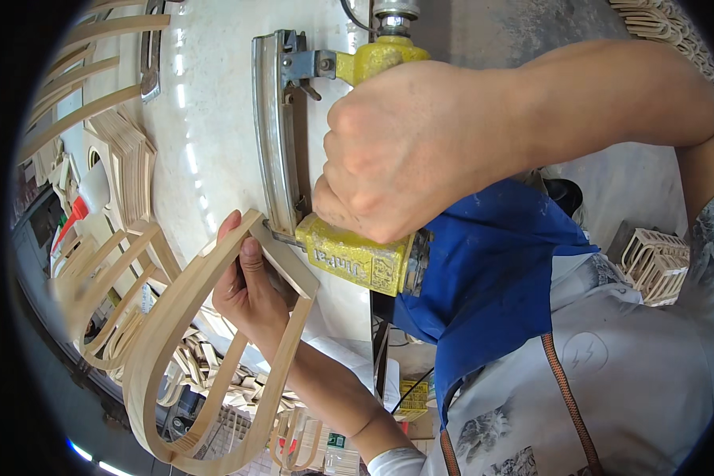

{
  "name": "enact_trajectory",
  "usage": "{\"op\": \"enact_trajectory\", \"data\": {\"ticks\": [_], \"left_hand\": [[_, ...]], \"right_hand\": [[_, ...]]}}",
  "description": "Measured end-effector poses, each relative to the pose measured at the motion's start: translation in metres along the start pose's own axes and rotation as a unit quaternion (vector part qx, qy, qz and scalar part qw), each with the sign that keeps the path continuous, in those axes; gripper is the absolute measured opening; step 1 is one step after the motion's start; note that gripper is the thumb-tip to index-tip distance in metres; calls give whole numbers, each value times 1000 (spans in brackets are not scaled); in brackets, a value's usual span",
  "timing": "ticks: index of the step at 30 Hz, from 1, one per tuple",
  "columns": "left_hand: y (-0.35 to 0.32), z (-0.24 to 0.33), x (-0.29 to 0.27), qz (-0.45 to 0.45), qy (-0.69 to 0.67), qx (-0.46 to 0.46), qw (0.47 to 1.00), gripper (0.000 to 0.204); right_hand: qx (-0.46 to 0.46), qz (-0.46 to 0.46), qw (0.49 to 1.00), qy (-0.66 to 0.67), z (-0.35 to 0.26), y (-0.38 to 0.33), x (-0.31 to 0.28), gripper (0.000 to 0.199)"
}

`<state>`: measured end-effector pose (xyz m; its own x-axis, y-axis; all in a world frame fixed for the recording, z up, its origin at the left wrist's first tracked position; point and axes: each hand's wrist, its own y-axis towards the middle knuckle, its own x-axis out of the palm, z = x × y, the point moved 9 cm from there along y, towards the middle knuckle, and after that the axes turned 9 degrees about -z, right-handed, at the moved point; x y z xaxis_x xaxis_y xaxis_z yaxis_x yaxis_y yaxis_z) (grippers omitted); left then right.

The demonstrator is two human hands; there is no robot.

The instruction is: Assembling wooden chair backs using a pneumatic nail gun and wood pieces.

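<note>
Two grips in play here, one left grip (254, 297) and one right grip (401, 147)! Nail guns? Just the one (353, 258)! One big frame (147, 357) up front, and more small frames (164, 255) overlapping, too tangled to number. Slats (115, 28), at least three! We've got one red-tipped bottle (95, 188), one blue apron (484, 246), two straps (563, 385), one table (214, 119). And the wood bits (202, 361)? Many, heaped beyond counting!

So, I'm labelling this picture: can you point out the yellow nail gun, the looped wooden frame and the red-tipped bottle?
Nail gun (353, 256), head view: yellow lower end.
Wooden frame (144, 366), head view: left side of its curve.
Bottle (97, 187), head view: white body.
</note>
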<state>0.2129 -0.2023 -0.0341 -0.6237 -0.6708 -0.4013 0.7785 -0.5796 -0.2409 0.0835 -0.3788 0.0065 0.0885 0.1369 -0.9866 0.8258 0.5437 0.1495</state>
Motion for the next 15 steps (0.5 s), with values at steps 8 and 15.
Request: {"op": "enact_trajectory", "data": {"ticks": [8, 15], "left_hand": [[0, -4, 1, -9, -27, 2, 1000, 33], [1, -2, -2, -18, 3, 22, 1000, 33]], "right_hand": [[1, 48, 998, 31, 1, -6, 0, 12], [4, 30, 999, 34, 2, -2, -2, 11]]}}
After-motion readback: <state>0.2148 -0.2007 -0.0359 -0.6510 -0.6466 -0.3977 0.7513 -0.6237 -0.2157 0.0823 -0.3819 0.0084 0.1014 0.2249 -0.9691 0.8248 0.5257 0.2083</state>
